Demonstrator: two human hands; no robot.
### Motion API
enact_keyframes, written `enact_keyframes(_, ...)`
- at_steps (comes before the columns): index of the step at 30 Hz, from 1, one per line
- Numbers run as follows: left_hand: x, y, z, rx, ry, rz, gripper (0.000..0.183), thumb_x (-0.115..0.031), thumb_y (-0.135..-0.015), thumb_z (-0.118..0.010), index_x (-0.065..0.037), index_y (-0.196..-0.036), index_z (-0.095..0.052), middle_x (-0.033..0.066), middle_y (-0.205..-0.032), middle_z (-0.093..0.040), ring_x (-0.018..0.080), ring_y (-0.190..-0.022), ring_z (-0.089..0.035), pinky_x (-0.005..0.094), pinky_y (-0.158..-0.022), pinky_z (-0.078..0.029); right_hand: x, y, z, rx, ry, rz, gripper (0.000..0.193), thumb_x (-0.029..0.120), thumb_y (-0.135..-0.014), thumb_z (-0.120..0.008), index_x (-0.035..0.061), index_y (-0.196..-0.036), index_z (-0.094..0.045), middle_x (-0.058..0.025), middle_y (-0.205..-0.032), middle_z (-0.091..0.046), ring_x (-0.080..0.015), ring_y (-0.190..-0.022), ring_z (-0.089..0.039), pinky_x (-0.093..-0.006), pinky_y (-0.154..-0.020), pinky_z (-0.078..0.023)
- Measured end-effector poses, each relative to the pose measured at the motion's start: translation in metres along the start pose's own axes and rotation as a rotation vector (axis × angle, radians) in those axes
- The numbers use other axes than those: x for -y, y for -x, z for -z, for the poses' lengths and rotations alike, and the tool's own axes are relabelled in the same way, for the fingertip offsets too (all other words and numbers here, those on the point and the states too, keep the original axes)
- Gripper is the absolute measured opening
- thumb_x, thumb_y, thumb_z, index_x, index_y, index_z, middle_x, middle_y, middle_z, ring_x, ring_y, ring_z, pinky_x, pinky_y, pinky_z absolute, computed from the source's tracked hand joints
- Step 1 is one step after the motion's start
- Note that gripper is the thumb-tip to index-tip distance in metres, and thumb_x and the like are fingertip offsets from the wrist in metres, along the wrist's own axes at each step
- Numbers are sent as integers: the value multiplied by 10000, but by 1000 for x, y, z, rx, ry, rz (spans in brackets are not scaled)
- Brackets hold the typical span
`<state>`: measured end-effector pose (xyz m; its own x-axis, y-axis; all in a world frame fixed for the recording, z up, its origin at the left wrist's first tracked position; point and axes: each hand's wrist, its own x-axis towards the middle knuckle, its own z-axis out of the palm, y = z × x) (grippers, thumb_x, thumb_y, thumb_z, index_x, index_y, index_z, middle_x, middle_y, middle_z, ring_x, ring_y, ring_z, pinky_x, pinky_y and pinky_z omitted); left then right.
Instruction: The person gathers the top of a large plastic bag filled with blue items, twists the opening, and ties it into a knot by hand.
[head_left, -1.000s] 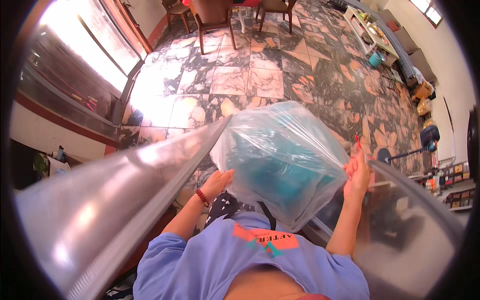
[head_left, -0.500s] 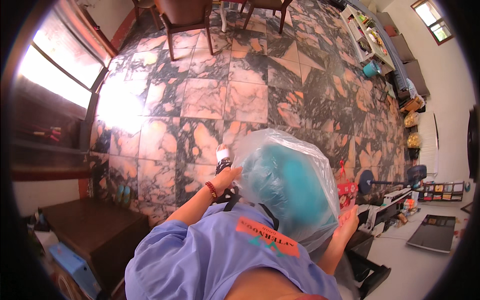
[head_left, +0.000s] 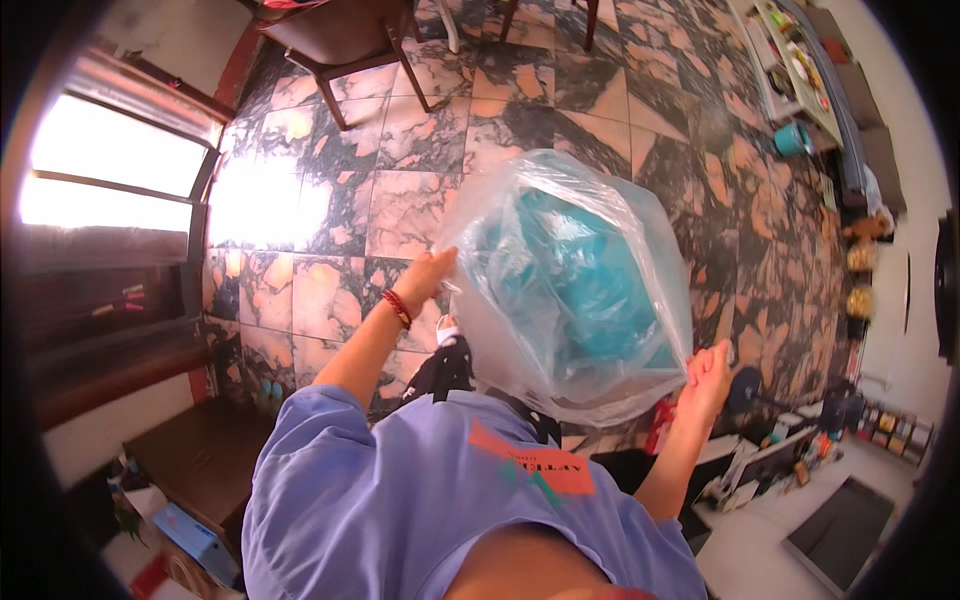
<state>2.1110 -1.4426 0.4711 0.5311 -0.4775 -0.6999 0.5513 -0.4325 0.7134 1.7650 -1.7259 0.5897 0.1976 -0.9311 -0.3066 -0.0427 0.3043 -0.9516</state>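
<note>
Between my two hands hangs a large clear plastic bag point(head_left: 520, 365), its mouth spread wide toward me. A crumpled teal item point(head_left: 600, 280) fills its inside; the folds of plastic hide what kind it is. The bag's left edge is pinched in my left hand point(head_left: 428, 276), above a red beaded bracelet. On the other side my right hand point(head_left: 706, 380) grips the right rim, lower and nearer to my body. Both arms reach forward, and the bag is held up over the floor in front of my legs.
Brown chairs point(head_left: 345, 45) stand at the far side on the marbled tile floor point(head_left: 410, 210). A dark wooden cabinet point(head_left: 200, 450) is at the near left. On the right a white desk point(head_left: 760, 545) carries a dark flat panel point(head_left: 842, 533). Farther off stands a teal bin point(head_left: 792, 140).
Both hands have lifted the bag forward, away from my body, and its mouth has opened wider. The teal item shows more plainly. My view has shifted slightly.
</note>
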Motion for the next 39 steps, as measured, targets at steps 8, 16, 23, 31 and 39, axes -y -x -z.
enact_keyframes(8,-52,-82,42,-309,190,1,352,-408,-915,-566,-73,-811,-592,1,-703,-528,86,-514,-416,249,-455,-283,-12,-193,-120,300,17,-173,493,388,-1013,-441,161,-605,-284,33,-543,-251,-118,-487,-246,-307,-705,-363)
enact_keyframes(16,-6,-234,143,-522,101,102,432,-452,-915,-541,-80,-699,-574,-8,-518,-451,110,-410,-402,292,-400,-303,-148,-395,-224,261,-222,-470,460,386,-1007,-446,155,-630,-320,27,-546,-294,-125,-488,-269,-343,-715,-368)
enact_keyframes(23,-19,-259,153,-1242,167,-91,384,-333,-901,-638,3,-1069,-559,97,-829,-625,211,-686,-614,338,-594,-500,-183,-538,-255,27,-76,-639,447,343,-1013,-411,151,-623,-306,3,-550,-229,-162,-505,-247,-386,-789,-412)
enact_keyframes(31,-194,-360,-98,-388,-1036,-526,1070,-474,-620,-839,-87,-1460,-299,155,-1503,-318,326,-1403,-274,502,-1158,-173,-164,-541,-268,458,85,-732,466,375,-1026,-402,152,-624,-321,23,-543,-262,-124,-502,-269,-311,-701,-381)
enact_keyframes(39,-123,-467,-305,399,-784,-557,1046,-525,-674,-773,-104,-1484,-261,135,-1425,-428,350,-1273,-439,447,-1061,-342,-143,-530,-309,880,208,-569,459,331,-1036,-396,102,-639,-368,15,-611,-366,-98,-565,-353,-240,-570,-326)
